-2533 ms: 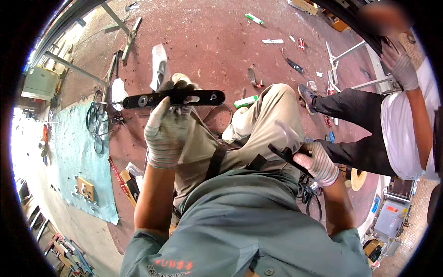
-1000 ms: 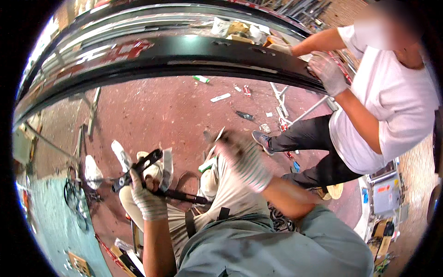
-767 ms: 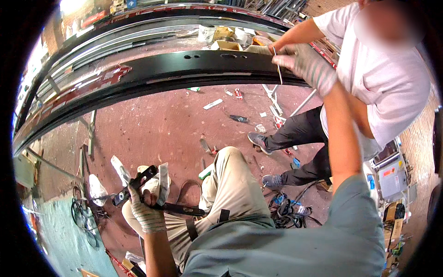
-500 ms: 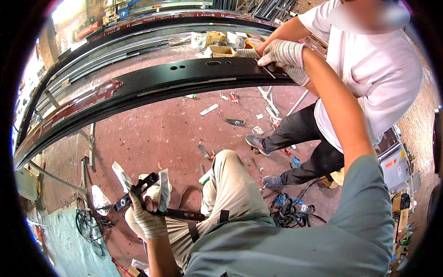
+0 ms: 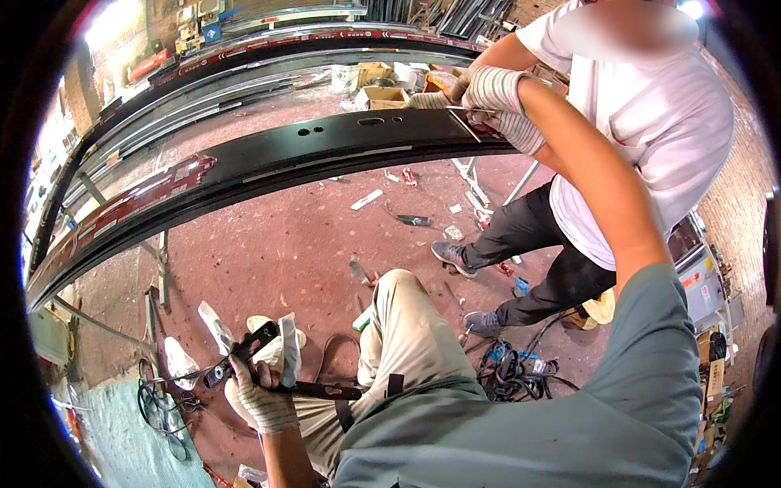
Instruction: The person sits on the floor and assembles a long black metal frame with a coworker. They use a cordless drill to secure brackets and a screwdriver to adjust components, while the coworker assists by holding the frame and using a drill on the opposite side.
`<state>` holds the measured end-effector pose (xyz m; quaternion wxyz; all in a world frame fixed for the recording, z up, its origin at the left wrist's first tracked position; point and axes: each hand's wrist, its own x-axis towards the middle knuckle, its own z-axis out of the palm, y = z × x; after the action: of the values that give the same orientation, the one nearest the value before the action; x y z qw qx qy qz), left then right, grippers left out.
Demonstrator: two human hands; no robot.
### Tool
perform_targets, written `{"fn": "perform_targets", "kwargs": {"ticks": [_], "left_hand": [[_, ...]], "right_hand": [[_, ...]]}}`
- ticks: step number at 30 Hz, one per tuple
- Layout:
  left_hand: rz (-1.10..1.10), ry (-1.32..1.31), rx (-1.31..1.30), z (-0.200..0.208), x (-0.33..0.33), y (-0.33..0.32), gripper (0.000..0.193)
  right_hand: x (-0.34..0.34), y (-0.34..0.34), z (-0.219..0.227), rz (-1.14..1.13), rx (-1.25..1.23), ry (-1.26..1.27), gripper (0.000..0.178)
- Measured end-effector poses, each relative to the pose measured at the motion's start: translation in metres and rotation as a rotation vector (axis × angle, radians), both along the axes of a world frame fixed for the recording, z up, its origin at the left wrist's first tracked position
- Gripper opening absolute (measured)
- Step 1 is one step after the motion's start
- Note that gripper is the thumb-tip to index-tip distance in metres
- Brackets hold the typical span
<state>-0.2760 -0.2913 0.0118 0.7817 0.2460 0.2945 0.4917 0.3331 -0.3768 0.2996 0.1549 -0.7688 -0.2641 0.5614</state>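
Bright, fairly even light falls on the reddish floor (image 5: 268, 244) between the hands, with only soft shadows. Far beyond the left hand (image 5: 267, 403), a light patch (image 5: 111, 16) is burnt out to white; a smaller glare (image 5: 691, 9) sits past the right hand (image 5: 498, 88). Both hands look reasonably sharp. The fisheye bows the long black beam (image 5: 342, 136) by the right hand, black fills the corners, and a blur covers the co-worker's head (image 5: 626, 31).

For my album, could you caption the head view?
Left fingers hold black bars; right fingers are at a long black beam, beside a co-worker.
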Motion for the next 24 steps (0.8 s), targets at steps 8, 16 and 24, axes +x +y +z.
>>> {"fn": "perform_targets", "kwargs": {"ticks": [8, 16, 24], "left_hand": [[0.070, 0.032, -0.092, -0.023, -0.008, 0.004, 0.032], [0.025, -0.012, -0.031, -0.032, -0.013, 0.010, 0.032], [0.020, 0.035, 0.025, -0.008, -0.004, -0.004, 0.038]], "right_hand": [[-0.079, -0.010, -0.001, 0.011, 0.147, -0.747, 0.031], [-0.087, -0.001, 0.001, 0.044, 0.175, -0.803, 0.034], [-0.117, 0.031, -0.015, 0.525, 0.351, -1.111, 0.046]]}}
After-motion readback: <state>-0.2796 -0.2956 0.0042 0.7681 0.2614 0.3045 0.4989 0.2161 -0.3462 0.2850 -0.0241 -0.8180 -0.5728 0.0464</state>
